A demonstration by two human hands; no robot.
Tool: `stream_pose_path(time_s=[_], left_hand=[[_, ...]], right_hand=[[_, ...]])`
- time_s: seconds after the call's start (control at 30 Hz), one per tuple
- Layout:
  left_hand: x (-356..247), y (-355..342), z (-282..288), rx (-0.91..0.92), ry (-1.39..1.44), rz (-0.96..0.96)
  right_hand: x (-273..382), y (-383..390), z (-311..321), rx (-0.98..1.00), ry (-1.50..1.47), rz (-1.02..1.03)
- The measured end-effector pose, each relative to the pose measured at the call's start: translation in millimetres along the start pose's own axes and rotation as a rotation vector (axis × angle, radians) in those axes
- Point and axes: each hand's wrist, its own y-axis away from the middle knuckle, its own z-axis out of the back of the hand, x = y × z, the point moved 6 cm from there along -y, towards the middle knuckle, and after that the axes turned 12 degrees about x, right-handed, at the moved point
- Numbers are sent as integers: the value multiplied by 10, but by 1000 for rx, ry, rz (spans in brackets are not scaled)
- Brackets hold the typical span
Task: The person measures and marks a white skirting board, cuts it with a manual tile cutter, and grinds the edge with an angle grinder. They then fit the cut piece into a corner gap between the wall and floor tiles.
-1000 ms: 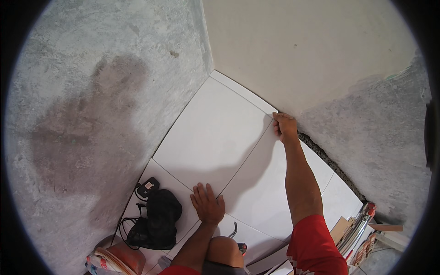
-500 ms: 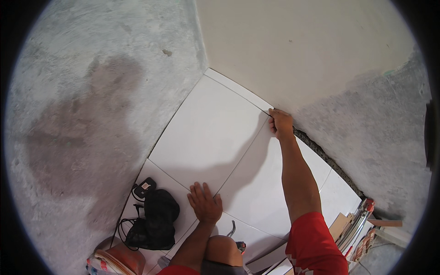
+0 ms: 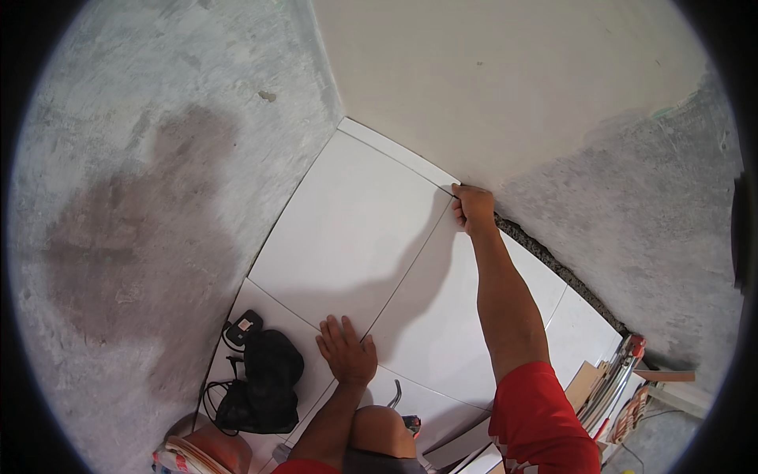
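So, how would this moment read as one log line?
left hand: flat on white floor tiles | right hand: curled at end of narrow tile strip, grip unclear | nearby: black bundle

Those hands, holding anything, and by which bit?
The left hand, spread on floor tiles, holds nothing. The right hand is at the end of the white strip; any grip cannot be told.
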Motion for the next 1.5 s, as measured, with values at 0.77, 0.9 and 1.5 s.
stream_pose_path(time_s=[0.77,0.9,1.5], left_hand=[[11,6,-3,-24,16,-9],[4,0,11,-19,20,-11],[-11,4,26,-47,-7,-37]], right_hand=[[34,58,-8,39,-43,21],[3,43,3,56,-73,45],[24,47,-4,73,-69,40]])
